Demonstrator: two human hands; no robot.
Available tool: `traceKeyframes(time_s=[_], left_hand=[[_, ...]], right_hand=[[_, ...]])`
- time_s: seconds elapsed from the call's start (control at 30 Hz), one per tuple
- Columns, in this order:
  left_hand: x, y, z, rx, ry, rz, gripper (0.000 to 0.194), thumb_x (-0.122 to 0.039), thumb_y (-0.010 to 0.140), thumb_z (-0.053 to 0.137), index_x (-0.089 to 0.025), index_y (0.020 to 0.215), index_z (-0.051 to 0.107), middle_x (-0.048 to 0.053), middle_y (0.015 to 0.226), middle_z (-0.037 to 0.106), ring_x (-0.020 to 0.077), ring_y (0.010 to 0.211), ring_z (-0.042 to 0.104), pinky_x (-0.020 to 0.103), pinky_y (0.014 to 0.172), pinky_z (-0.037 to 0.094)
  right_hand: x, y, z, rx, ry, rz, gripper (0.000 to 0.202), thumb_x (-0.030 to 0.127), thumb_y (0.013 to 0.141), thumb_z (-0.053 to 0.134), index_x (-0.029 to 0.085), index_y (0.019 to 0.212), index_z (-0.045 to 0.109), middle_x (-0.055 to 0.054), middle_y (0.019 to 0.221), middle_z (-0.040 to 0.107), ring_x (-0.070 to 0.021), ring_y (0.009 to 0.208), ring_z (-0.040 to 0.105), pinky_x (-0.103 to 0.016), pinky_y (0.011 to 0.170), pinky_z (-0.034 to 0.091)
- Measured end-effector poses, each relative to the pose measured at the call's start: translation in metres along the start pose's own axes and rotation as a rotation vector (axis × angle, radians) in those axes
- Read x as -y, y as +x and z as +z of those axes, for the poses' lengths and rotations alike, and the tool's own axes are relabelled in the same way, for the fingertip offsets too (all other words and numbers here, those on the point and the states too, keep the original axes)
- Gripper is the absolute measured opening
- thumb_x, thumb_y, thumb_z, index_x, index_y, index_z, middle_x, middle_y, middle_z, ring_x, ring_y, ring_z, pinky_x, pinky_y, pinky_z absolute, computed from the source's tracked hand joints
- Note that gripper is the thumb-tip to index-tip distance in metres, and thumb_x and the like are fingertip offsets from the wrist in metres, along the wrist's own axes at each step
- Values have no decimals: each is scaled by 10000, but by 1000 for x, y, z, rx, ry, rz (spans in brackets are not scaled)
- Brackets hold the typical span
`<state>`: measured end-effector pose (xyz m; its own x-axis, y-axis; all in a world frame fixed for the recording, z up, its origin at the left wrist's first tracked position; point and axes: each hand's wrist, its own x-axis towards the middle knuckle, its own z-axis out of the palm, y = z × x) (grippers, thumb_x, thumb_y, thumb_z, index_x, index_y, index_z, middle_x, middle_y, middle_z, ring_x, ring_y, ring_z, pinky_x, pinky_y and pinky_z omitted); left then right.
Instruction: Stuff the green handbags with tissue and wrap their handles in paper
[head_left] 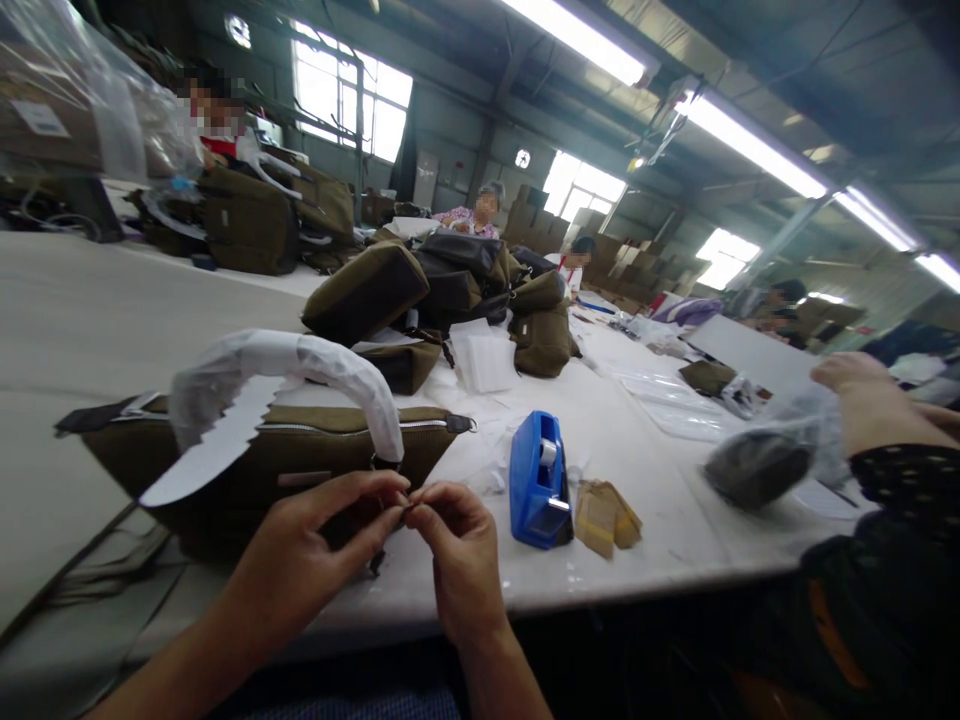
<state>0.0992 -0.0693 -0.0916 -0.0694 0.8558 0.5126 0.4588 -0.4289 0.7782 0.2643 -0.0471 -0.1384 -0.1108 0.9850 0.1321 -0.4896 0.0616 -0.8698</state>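
Left hand and right hand pinched a small dark part at olive bag; handle already wrapped, fitting unfinished.

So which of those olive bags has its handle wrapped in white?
The nearest olive bag, right above both hands; its handle wears white wrapping. The piled bags farther back show none.
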Motion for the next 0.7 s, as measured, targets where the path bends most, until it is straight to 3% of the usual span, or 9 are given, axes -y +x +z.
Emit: traceKeyframes(time_s=[0.27, 0.43, 0.7], left_hand=[[3, -1, -1, -10, 24, 48, 200, -403, 902, 795, -305, 1068, 846, -71, 920, 876, 122, 791, 844, 106, 792, 630], [6, -2, -2, 0, 56, 124, 174, -341, 921, 776, -297, 1078, 836, -77, 928, 873, 103, 774, 836, 92, 789, 621], [10, -3, -2, -14, 92, 112, 231, -444, 957, 767, -316, 1140, 822, -79, 904, 869, 114, 759, 837, 123, 809, 638]], right_hand=[[1, 2, -3, -6, -173, -141, 115, 171, 821, 918, 242, 876, 847, -4, 887, 834, -177, 855, 792, -257, 827, 639], [4, 2, -3, 13, -310, -288, 206, 72, 828, 887, 269, 880, 862, 24, 872, 835, -148, 825, 786, -207, 806, 626], [9, 0, -2, 44, -461, -432, 268, 51, 906, 822, 303, 975, 884, 30, 944, 858, -152, 877, 815, -201, 843, 635]])
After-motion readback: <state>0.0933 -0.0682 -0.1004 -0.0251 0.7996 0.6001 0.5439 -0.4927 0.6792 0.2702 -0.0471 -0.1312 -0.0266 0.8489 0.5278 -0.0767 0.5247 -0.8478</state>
